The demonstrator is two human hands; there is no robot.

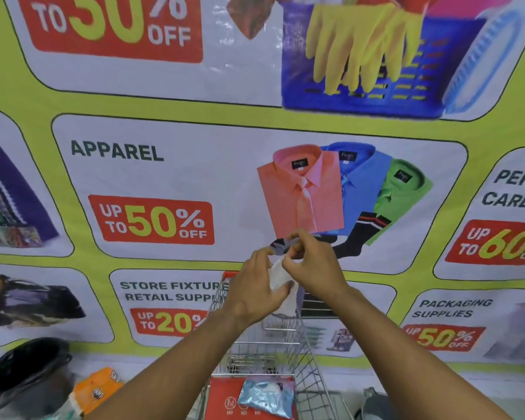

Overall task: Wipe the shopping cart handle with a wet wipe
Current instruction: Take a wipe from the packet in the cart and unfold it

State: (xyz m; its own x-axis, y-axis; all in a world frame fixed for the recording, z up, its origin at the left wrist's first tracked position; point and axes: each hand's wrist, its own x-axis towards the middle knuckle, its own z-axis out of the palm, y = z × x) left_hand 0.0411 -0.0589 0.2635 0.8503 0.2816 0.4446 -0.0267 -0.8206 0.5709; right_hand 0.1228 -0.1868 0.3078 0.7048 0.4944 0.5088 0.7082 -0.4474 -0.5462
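Note:
Both my hands are raised in front of me above a wire shopping cart [311,377]. My left hand [252,291] and my right hand [311,265] pinch a white wet wipe [281,286] between them, the fingers of both closed on its edges. The wipe hangs folded and partly hidden by my fingers. A blue wet wipe packet [265,397] lies on the cart's red child seat flap [222,395] at the bottom. The cart's handle is not in view.
A large sale banner [164,165] covers the wall right behind the cart. A black plastic bag [22,377] and an orange packet [96,389] lie at lower left. A grey object [373,401] sits low on the right.

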